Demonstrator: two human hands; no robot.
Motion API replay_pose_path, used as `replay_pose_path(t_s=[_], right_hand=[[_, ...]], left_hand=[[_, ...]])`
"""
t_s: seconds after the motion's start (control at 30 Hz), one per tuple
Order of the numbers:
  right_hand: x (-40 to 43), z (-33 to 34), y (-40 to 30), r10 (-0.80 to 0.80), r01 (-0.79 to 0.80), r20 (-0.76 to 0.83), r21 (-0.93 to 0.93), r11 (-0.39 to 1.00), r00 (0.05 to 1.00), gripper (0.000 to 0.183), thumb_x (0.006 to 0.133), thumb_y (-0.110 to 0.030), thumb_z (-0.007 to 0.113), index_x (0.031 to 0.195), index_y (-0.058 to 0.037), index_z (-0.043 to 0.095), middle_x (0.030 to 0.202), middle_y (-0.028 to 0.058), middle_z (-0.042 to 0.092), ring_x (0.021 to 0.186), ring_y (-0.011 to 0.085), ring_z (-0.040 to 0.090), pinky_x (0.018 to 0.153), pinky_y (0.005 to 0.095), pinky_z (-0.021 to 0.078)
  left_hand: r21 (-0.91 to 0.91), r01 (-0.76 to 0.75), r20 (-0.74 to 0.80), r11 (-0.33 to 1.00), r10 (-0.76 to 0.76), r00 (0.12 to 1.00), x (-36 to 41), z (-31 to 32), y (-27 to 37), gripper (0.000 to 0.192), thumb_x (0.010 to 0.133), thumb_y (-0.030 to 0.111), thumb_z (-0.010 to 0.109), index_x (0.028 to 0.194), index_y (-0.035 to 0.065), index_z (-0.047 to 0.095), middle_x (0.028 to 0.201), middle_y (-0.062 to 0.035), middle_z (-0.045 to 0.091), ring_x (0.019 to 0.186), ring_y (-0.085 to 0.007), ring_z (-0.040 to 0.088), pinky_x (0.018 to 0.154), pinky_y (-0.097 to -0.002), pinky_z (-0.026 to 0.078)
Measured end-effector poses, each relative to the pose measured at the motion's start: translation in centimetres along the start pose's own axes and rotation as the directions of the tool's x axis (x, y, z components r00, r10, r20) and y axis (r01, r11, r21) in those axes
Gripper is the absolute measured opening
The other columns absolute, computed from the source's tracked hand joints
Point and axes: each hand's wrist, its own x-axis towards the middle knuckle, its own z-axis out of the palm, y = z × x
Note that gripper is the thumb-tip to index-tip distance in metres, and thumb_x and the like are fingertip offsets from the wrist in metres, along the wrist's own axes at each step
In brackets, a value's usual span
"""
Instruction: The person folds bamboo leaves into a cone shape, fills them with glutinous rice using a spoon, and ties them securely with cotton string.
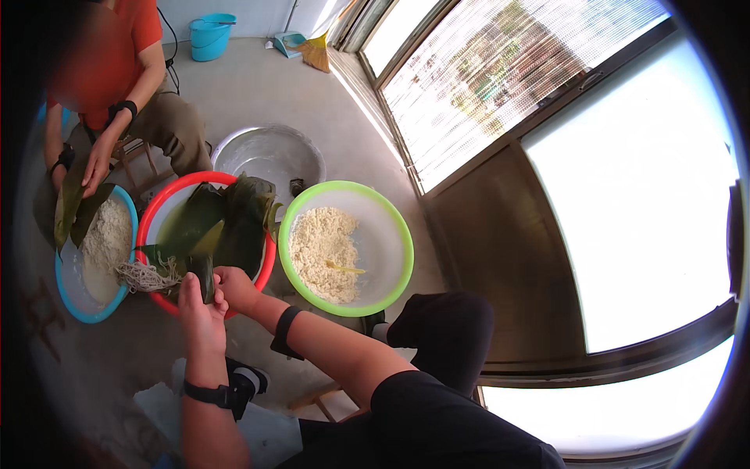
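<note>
Before me, over the near edge of a red-rimmed basin [269, 265], my left hand [198, 319] grips a dark green folded leaf [202, 274]. One lighter leaf end [209, 239] sticks up beyond the fold. My right hand [237, 290] is at the right side of that leaf, its fingers closed against it and partly hidden. Long green leaves [243, 214] lie in greenish water inside the basin. A bundle of pale strings [146, 275] hangs over the basin's left rim, just left of my hands.
A green-rimmed basin [405, 249] holds white rice-like grain [325, 252] with a yellow utensil [345, 268]. A blue-rimmed basin [61, 281] holds more grain [108, 234]. Opposite, a person's hands [96, 167] hold leaves [71, 205]. Behind stands a metal basin [266, 153] with a small dark bundle [297, 187].
</note>
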Motion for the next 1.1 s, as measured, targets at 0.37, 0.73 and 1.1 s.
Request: replay_pose_path(t_s=[0.37,0.73,1.1], right_hand=[[-7.2,-5.1,-3.2,-0.044,0.040,0.008,0.302,0.952,0.999,0.016,0.090,-0.013,0.055,0.082,-0.0016,0.061,0.070,0.0037,0.062,0.059,0.0115,0.058,0.056,0.0284,0.0478],[-14.0,-11.3,-4.4,0.054,-0.078,0.136,0.181,0.980,0.989,0.019,0.090,-0.018,0.051,0.086,-0.0029,0.062,0.084,0.0038,0.067,0.064,0.0089,0.057,0.060,0.0256,0.0466],[-19.9,-15.2,-1.5,0.050,-0.151,0.369,0.252,0.956,0.928,0.020,0.088,-0.019,0.054,0.088,-0.0032,0.066,0.089,0.0036,0.068,0.072,0.0094,0.055,0.068,0.0249,0.0459]], left_hand=[[0.096,-0.070,-0.266,0.993,0.093,0.960,0.9,-1.9,-3.6,0.025,0.105,0.032,0.048,0.115,0.0099,0.054,0.104,-0.0061,0.060,0.087,-0.0134,0.054,0.074,-0.0277,0.050],[0.054,-0.032,-0.298,0.998,0.047,0.953,-0.3,-1.6,-3.8,0.029,0.104,0.034,0.050,0.120,0.0108,0.053,0.107,-0.0066,0.060,0.083,-0.0140,0.053,0.072,-0.0261,0.051],[-0.071,-0.120,-0.265,0.990,0.097,0.959,-0.6,-2.5,-2.3,0.029,0.104,0.034,0.050,0.119,0.0095,0.054,0.108,-0.0068,0.059,0.081,-0.0147,0.050,0.086,-0.0344,0.051]])
